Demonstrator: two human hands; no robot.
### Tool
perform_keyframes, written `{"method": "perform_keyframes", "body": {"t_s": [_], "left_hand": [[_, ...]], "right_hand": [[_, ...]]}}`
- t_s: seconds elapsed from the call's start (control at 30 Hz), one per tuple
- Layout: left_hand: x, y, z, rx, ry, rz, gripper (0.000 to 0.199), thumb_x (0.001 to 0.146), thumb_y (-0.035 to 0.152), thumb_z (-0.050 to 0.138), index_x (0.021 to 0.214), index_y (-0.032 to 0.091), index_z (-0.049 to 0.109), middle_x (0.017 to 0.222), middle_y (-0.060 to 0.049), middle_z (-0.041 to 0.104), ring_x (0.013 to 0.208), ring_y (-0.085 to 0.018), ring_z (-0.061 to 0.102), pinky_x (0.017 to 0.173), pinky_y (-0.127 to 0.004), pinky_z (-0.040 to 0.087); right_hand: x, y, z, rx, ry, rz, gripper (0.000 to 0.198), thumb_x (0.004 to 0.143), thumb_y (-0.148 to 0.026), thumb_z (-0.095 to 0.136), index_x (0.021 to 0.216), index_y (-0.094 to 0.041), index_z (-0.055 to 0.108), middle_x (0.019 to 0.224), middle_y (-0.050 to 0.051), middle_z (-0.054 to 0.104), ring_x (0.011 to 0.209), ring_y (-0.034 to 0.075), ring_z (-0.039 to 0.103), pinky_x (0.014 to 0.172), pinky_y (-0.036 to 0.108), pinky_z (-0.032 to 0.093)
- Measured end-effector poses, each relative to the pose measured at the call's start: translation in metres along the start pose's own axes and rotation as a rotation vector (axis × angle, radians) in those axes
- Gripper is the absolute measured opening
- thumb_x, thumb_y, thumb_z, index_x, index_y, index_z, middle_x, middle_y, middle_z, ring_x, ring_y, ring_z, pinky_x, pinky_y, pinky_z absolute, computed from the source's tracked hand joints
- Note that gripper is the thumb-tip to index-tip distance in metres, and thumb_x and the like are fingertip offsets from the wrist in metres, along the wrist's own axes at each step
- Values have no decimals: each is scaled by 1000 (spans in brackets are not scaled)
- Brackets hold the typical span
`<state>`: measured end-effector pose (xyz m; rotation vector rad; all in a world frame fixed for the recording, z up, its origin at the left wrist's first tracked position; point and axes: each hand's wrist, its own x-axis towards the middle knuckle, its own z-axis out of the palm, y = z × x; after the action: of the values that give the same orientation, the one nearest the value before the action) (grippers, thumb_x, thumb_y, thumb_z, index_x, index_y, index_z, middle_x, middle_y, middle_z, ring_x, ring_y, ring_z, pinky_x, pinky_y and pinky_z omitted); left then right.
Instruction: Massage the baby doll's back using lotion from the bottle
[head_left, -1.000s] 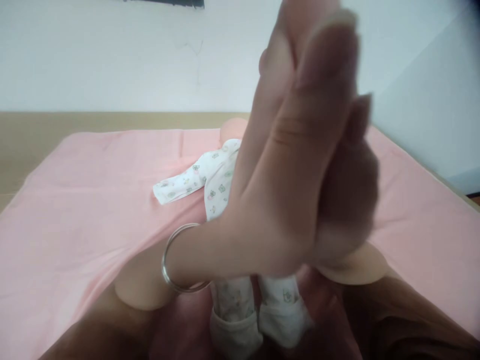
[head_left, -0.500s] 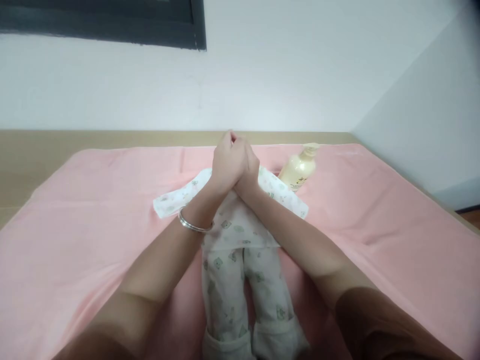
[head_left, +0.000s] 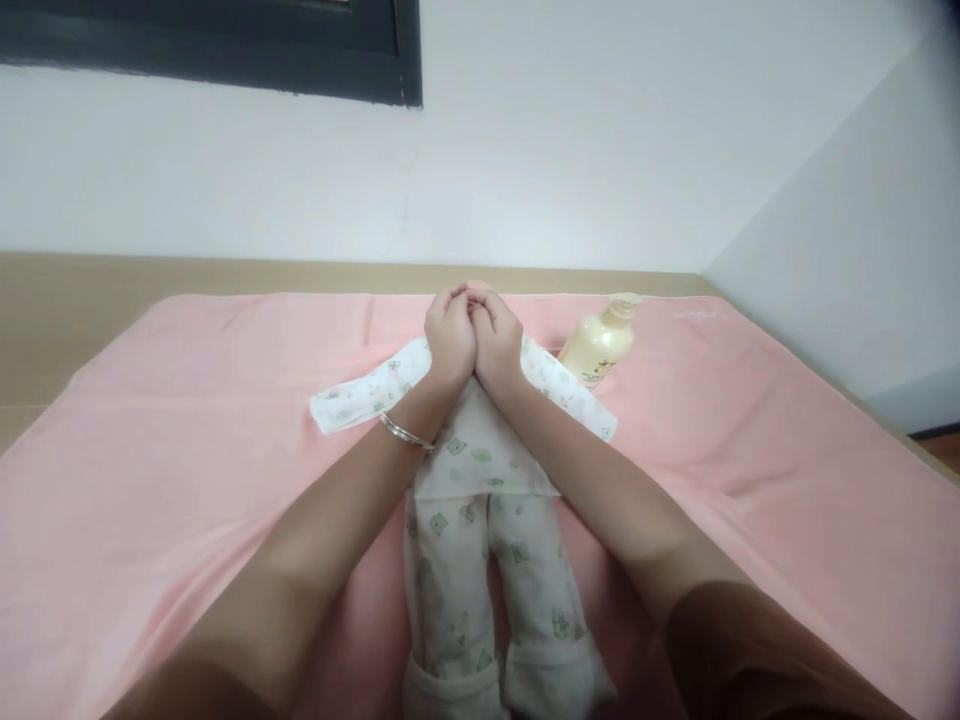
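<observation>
My left hand (head_left: pixel 451 335) and my right hand (head_left: pixel 496 335) press against each other side by side, fingers curled inward and fingertips meeting at the top. What lies inside or behind the curled fingers is hidden; only a sliver of something pinkish (head_left: pixel 478 286) shows just beyond them. Below the hands lies a small white baby outfit with a green print: a long-sleeved top (head_left: pixel 480 455) with its sleeves spread out, and trousers (head_left: pixel 454 590) with turned-up cuffs. A silver bangle (head_left: pixel 405 432) circles my left wrist.
A cream pump bottle (head_left: pixel 600 345) leans tilted beside the right sleeve. A pink cloth (head_left: pixel 247 400) with some creases covers the tan surface (head_left: pixel 90 290). White wall (head_left: pixel 562 150) rises behind it, with a dark frame (head_left: pixel 225 50) at upper left.
My hands were clasped, the left over the right; now they sit side by side with fingertips together, slightly lower. Clothes and bottle have stayed in place; the view shifted slightly.
</observation>
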<state>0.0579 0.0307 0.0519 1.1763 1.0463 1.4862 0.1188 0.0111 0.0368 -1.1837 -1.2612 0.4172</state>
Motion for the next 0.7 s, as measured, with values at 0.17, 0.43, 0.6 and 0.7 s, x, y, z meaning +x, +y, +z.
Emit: {"method": "perform_keyframes", "body": {"t_s": [0.17, 0.43, 0.6, 0.7], "left_hand": [[-2, -12, -5, 26, 26, 41, 24, 90, 20, 44, 100, 18, 65, 116, -8, 71, 113, -19, 65, 108, -37, 51], [-16, -26, -17, 231, -96, 235, 37, 98, 34, 38, 120, 17, 62, 137, -11, 62, 133, -22, 55, 123, -44, 39], [-29, -24, -27, 637, -272, 386, 48, 100, 36, 30, 130, 12, 59, 149, -17, 51, 146, -30, 41, 125, -52, 32], [-37, -24, -35, 778, -323, 445, 50, 99, 33, 28, 133, 11, 57, 144, -17, 55, 139, -31, 48, 121, -55, 35]], "right_hand": [[-6, 0, -9, -178, -217, -84, 41, 93, -24, 33, 121, -20, 64, 125, 4, 69, 114, 18, 64, 100, 33, 53], [-18, 16, -24, -487, -389, -283, 50, 101, -27, 25, 142, -14, 50, 144, 12, 55, 130, 23, 54, 113, 41, 44], [-25, 27, -34, -714, -379, -213, 53, 104, -28, 21, 147, -10, 47, 152, 15, 46, 145, 30, 36, 121, 54, 29], [-27, 28, -37, -756, -397, -193, 52, 103, -28, 24, 148, -13, 45, 155, 13, 42, 147, 29, 35, 121, 54, 28]]}}
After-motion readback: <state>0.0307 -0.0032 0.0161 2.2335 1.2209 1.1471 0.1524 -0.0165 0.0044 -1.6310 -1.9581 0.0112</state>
